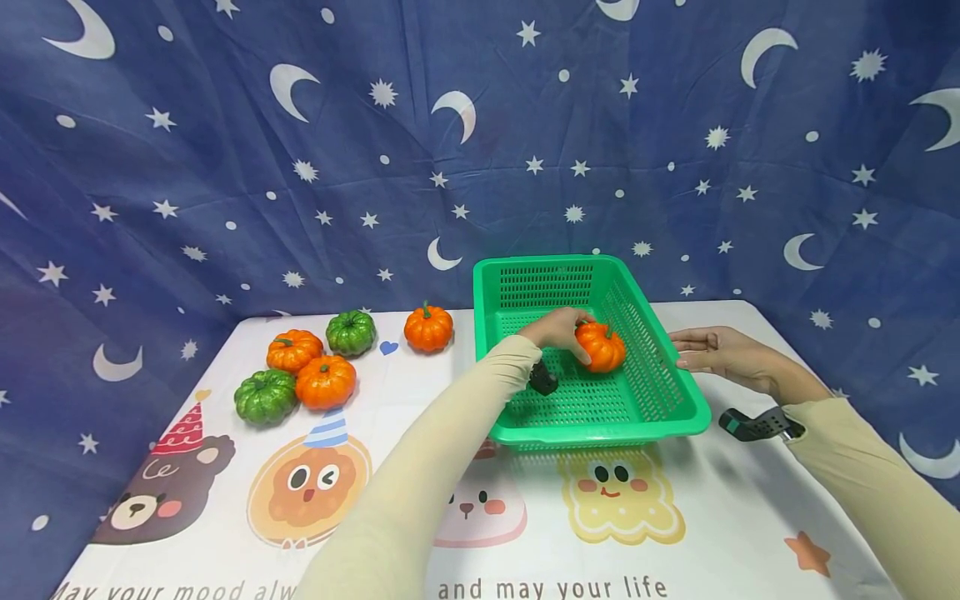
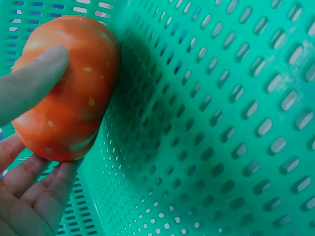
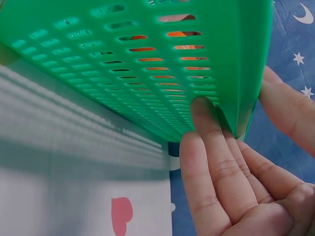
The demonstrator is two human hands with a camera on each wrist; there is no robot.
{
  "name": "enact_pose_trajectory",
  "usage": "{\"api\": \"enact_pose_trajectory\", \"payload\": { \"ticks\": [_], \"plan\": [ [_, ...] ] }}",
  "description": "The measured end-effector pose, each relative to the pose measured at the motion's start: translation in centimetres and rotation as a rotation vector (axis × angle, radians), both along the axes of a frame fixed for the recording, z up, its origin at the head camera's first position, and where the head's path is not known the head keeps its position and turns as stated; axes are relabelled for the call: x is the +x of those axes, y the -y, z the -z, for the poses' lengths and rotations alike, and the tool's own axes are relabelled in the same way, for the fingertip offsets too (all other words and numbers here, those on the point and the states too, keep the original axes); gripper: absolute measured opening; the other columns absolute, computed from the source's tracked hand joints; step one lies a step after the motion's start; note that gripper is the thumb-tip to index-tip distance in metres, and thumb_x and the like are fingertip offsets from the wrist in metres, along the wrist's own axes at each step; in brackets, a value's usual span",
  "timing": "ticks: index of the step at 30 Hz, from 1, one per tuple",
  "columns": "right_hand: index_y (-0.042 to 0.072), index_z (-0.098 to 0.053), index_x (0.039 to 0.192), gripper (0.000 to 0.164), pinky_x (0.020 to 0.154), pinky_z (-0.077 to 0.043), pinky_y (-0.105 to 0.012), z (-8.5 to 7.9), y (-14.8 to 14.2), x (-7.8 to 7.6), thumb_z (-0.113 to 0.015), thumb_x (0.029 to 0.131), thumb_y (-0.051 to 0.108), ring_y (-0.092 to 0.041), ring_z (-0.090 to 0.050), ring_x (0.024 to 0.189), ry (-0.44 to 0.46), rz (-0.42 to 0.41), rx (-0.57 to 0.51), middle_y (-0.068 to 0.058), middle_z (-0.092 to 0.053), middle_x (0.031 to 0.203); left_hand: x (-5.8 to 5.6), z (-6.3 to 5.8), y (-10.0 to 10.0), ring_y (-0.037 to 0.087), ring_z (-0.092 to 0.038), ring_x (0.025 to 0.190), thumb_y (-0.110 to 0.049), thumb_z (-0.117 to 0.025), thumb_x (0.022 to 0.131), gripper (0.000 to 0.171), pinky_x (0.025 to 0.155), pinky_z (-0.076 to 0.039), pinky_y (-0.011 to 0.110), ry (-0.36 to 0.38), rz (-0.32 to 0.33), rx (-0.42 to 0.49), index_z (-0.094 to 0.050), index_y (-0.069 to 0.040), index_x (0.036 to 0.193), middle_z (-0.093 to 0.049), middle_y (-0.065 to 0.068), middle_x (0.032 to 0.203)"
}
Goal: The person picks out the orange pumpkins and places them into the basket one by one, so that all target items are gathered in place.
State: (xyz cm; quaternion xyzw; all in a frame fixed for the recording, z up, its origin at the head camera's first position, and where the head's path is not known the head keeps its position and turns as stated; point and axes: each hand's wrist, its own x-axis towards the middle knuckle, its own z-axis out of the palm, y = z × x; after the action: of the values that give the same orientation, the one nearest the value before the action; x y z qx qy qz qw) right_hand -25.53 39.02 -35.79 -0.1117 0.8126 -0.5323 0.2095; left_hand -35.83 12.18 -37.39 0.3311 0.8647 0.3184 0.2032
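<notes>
In the head view a green plastic basket with slotted walls stands on the table. My left hand reaches inside it and grips an orange pumpkin by the basket's right wall. The left wrist view shows the thumb on one side of this pumpkin and the fingers under the other. At the basket's right side is my right hand. In the right wrist view its thumb lies at the rim and its fingers reach under the rim against the outer wall, holding the edge.
Left of the basket sit an orange pumpkin, two more orange ones close together, and two green pumpkins. A white printed cloth covers the table. Behind it hangs a blue curtain with moons and stars.
</notes>
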Motion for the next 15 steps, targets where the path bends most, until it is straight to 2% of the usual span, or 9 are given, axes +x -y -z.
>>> {"api": "enact_pose_trajectory", "payload": {
  "ticks": [1, 2, 5, 7, 9, 12, 15],
  "plan": [
    [-0.018, -0.018, 0.141, 0.076, 0.085, -0.051, -0.015, 0.01, -0.01, -0.02, -0.062, 0.09, 0.017, 0.007, -0.059, 0.101, -0.002, -0.006, 0.0, 0.015, -0.057, 0.116, 0.02, -0.02, 0.01, 0.021, -0.054, 0.119, -0.007, -0.078, 0.074, 0.071, 0.096, -0.047, 0.023, 0.002, 0.0, -0.004, -0.046, -0.005, 0.137, -0.053, 0.011, 0.137],
    [-0.017, -0.018, 0.142, 0.076, 0.085, -0.051, -0.015, -0.01, 0.03, -0.01, -0.062, 0.09, 0.016, 0.006, -0.059, 0.101, 0.002, 0.002, 0.0, 0.013, -0.057, 0.118, 0.02, -0.02, 0.03, 0.021, -0.054, 0.119, -0.007, -0.078, 0.074, 0.071, 0.096, -0.047, 0.023, 0.002, 0.0, -0.007, -0.046, -0.005, 0.137, -0.052, 0.011, 0.137],
    [-0.015, -0.019, 0.142, 0.076, 0.087, -0.051, -0.016, -0.18, 0.3, 0.12, -0.063, 0.089, 0.016, 0.007, -0.059, 0.1, 0.012, 0.043, 0.041, -0.006, -0.055, 0.129, 0.05, -0.01, 0.05, 0.023, -0.054, 0.119, -0.007, -0.078, 0.074, 0.071, 0.097, -0.047, 0.025, -0.002, 0.005, -0.011, -0.045, -0.005, 0.138, -0.052, 0.012, 0.137],
    [-0.014, -0.02, 0.143, 0.073, 0.088, -0.051, -0.017, -0.32, 0.5, 0.23, -0.061, 0.09, 0.013, 0.007, -0.058, 0.1, 0.017, 0.062, 0.056, -0.02, -0.047, 0.138, 0.03, 0.05, 0.05, 0.023, -0.054, 0.119, -0.007, -0.078, 0.075, 0.071, 0.096, -0.048, 0.025, -0.002, 0.008, -0.009, -0.045, -0.004, 0.138, -0.052, 0.013, 0.137],
    [-0.013, -0.021, 0.143, 0.069, 0.089, -0.051, -0.018, -0.45, 0.68, 0.32, -0.06, 0.09, 0.011, 0.007, -0.058, 0.1, 0.02, 0.073, 0.062, -0.027, -0.04, 0.142, -0.03, 0.16, 0.04, 0.023, -0.054, 0.119, -0.007, -0.078, 0.075, 0.071, 0.096, -0.048, 0.026, -0.001, 0.008, -0.006, -0.045, -0.004, 0.138, -0.052, 0.013, 0.137],
    [-0.012, -0.022, 0.143, 0.068, 0.089, -0.051, -0.018, -0.53, 0.76, 0.35, -0.059, 0.091, 0.009, 0.007, -0.058, 0.1, 0.02, 0.072, 0.062, -0.022, -0.044, 0.14, -0.12, 0.33, -0.02, 0.023, -0.054, 0.118, -0.007, -0.078, 0.075, 0.071, 0.095, -0.048, 0.025, -0.008, 0.01, -0.011, -0.045, -0.004, 0.138, -0.052, 0.013, 0.137],
    [-0.012, -0.021, 0.143, 0.068, 0.088, -0.051, -0.017, -0.54, 0.66, 0.35, -0.059, 0.091, 0.01, 0.008, -0.058, 0.1, 0.021, 0.071, 0.063, -0.01, -0.05, 0.135, -0.18, 0.46, -0.07, 0.023, -0.054, 0.118, -0.008, -0.078, 0.075, 0.071, 0.095, -0.048, 0.024, -0.016, 0.014, -0.017, -0.045, -0.004, 0.138, -0.052, 0.013, 0.136]
  ]
}}
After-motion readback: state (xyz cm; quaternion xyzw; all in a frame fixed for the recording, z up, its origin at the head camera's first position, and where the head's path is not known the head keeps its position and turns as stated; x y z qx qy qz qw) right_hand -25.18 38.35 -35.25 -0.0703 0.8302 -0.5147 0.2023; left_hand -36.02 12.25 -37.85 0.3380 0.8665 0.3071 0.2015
